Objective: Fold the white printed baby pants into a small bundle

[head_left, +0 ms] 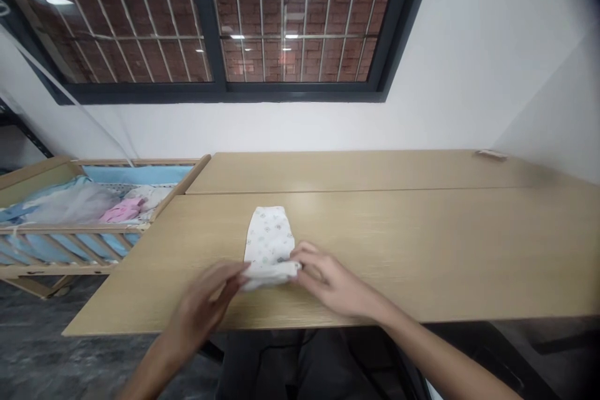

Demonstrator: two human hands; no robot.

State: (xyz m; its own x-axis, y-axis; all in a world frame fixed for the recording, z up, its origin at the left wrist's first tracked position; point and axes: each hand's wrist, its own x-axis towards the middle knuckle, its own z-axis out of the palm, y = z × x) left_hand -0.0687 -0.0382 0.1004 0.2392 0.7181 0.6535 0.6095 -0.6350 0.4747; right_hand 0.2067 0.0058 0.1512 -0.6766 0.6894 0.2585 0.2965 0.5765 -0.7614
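Hands (201, 299) on folded white baby garment (269, 244)

No words, numbers, brands or signs can be read anywhere in this view. The tiny printed motifs on the white baby garment (269, 237) show no legible lettering. The small dark mark on the near rail of the wooden crib (47, 270) and the small flat object (490, 155) at the far right corner of the wooden table (422, 250) are too small or blurred to read.

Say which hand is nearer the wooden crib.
Left. The left hand is on the side of the white cloth toward the wooden crib; the right hand is on the cloth's other side.
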